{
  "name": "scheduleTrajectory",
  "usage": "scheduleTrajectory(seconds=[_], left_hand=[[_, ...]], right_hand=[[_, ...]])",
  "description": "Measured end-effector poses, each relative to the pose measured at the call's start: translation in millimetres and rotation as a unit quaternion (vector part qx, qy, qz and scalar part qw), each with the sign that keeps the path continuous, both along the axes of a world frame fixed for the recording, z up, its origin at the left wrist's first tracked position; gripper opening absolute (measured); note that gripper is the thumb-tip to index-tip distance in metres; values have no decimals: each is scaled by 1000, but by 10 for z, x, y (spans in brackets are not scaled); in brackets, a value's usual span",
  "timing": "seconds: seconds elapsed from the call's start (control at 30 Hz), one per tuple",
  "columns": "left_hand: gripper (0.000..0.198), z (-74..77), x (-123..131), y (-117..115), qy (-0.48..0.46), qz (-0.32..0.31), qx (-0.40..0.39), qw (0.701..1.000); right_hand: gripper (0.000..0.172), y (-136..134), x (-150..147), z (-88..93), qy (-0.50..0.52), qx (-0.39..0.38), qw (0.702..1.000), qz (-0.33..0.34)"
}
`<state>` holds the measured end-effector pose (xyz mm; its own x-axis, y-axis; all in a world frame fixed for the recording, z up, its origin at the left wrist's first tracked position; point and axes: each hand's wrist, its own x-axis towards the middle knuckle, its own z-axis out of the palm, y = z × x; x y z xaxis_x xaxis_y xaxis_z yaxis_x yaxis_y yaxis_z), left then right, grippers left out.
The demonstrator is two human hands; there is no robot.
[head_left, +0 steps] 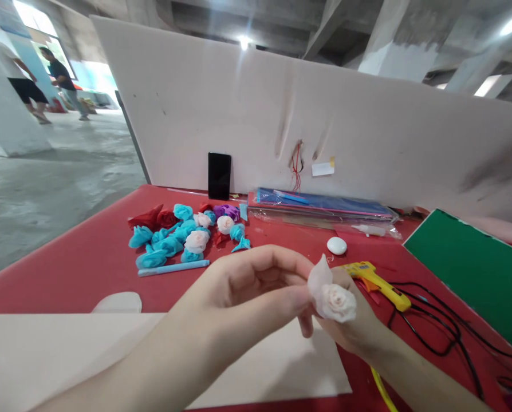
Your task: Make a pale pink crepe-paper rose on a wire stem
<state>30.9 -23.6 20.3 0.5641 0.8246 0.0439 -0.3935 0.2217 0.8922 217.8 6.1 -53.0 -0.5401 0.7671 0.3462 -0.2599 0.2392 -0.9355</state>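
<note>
A small pale pink paper rose (337,302) with one pointed petal (320,277) standing up at its side is between my hands in the middle. My left hand (256,297) pinches the petal's edge between thumb and fingers. My right hand (357,320) is closed behind the rose, at its base. The rose covers most of my right fingers, so their exact grip is hidden. Just beyond my right hand, a yellow glue gun (385,286) lies on the red table (84,246).
Blue, red, purple and pale pink paper flowers (170,243) lie in a pile at left, with a light blue pen (173,268) before them. A phone (219,175) leans on the white board (221,103). A green board (475,274) and black cables (442,320) are at right. White sheet (45,349) in front.
</note>
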Motion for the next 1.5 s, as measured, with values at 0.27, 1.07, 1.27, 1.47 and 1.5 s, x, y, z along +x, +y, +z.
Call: scheduleTrajectory(seconds=[0.27,1.07,1.27,1.47,1.5], left_hand=[[17,14,-42,-25,95,60,69,991],[22,-6,-177,-43,123,9,76,989],[18,20,-148,-49,156,8,92,983],[17,98,-135,-120,202,60,83,974],[18,108,-127,-143,218,76,84,969]], right_hand=[[41,-9,33,251,11,149,988,-44],[24,-336,126,646,-126,177,973,-77],[27,-372,122,687,-145,205,963,-99],[29,-416,112,711,-171,208,956,-116],[29,-427,109,714,-175,209,955,-117]])
